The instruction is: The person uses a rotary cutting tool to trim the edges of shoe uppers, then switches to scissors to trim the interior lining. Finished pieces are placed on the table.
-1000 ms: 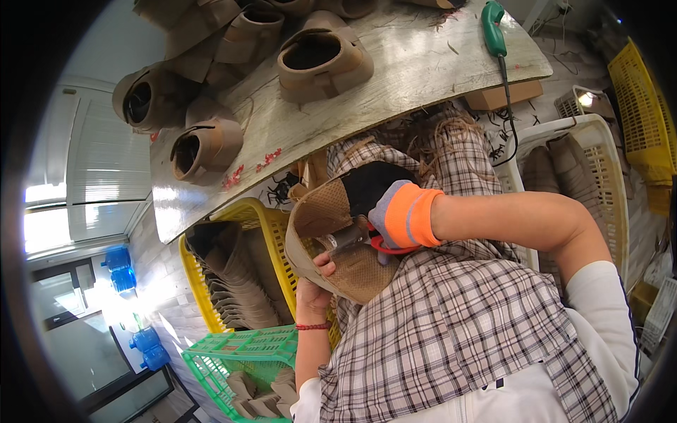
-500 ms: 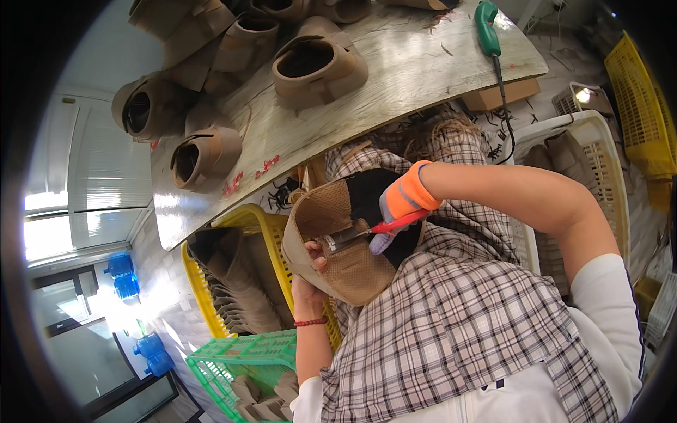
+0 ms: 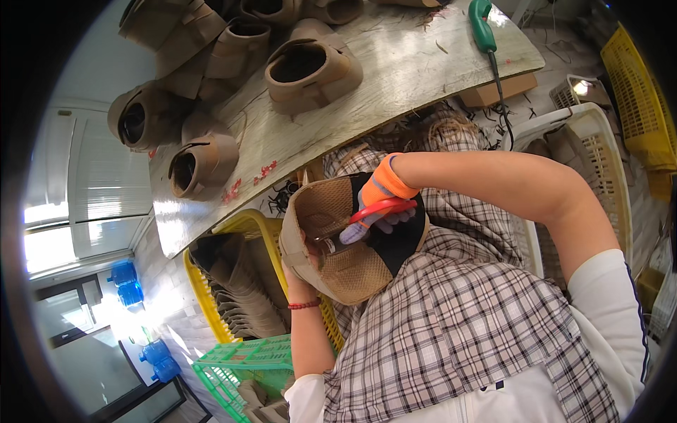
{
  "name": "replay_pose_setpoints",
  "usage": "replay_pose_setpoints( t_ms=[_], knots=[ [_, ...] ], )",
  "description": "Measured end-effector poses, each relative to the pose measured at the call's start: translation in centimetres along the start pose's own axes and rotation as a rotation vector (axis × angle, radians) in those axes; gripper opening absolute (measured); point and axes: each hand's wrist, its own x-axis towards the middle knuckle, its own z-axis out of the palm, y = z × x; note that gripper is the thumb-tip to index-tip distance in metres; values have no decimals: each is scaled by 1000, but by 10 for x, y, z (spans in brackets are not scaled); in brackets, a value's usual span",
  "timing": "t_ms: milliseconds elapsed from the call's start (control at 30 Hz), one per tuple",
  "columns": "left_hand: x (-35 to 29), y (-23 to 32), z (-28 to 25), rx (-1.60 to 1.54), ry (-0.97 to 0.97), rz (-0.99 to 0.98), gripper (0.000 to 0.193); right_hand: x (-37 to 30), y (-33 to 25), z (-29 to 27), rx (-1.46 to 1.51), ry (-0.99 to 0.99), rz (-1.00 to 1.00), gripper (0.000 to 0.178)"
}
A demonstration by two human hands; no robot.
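A tan shoe upper (image 3: 352, 278) with a black patch inside is held over my lap, its inner side facing up. My left hand (image 3: 305, 271) grips its left edge, with the fingertips partly hidden by the fabric. My right hand (image 3: 371, 204), in a pale purple and orange glove, is closed on red-handled scissors (image 3: 384, 210). Those scissors reach inside the upper, where a small white label (image 3: 329, 244) shows near the blades. The glove covers most of the blades, so whether they touch the material cannot be made out.
Several tan shoe uppers (image 3: 314, 74) stand on the worn table (image 3: 402, 77) ahead, beside a green corded hand tool (image 3: 482, 27). To my left are a yellow basket (image 3: 271, 233) of stacked pieces and a green crate (image 3: 240, 352). A white basket (image 3: 613, 162) is at the right.
My right hand has moved left and deeper into the upper with the scissors. The fingers of my left hand now lie partly behind the fabric edge. The view has shifted slightly.
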Motion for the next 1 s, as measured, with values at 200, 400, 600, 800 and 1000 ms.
replay_pose_setpoints(
  t_ms=[200, 400, 600, 800, 1000],
  knots=[
    [-2, 3, 6, 70, -2, 34, 32, 1, -6, -1, -27, 36, -12, 76],
    [-1, 9, 1, 84, -167, 6, 45, 4, -5, 4, -30, 106, -12, 71],
    [0, 10, 15, 123, 47, -20, 24, 0, -10, 26, -222, 379, -77, 69],
    [-2, 3, 15, 229, 41, -1, 17, 12, 32, 40, -139, 359, -33, 59],
    [-22, -6, -25, 460, 24, -112, 13, -18, 50, 38, 156, 133, -7, 50]
  ],
)
